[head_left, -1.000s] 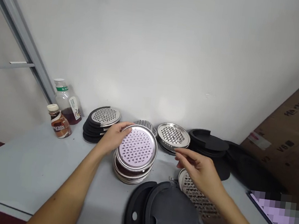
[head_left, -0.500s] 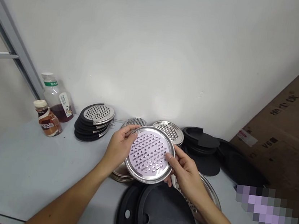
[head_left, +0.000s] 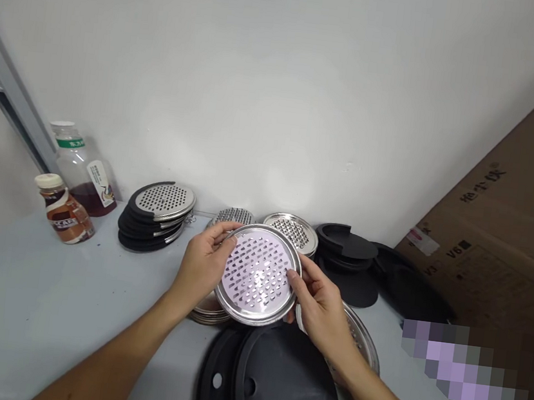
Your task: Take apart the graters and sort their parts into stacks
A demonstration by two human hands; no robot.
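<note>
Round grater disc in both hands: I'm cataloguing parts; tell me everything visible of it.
The grater disc looks like shiny metal, with a raised rim around a lilac-tinted face covered in rows of raised teeth. It's held tilted over the table, face in view. The left hand grips its upper left edge, the right hand its right edge, thumbs on the front. Its underside is hidden.

Bare forearms (head_left: 117,344) taper to slim wrists (head_left: 175,301) and bare hands (head_left: 203,262).
</note>
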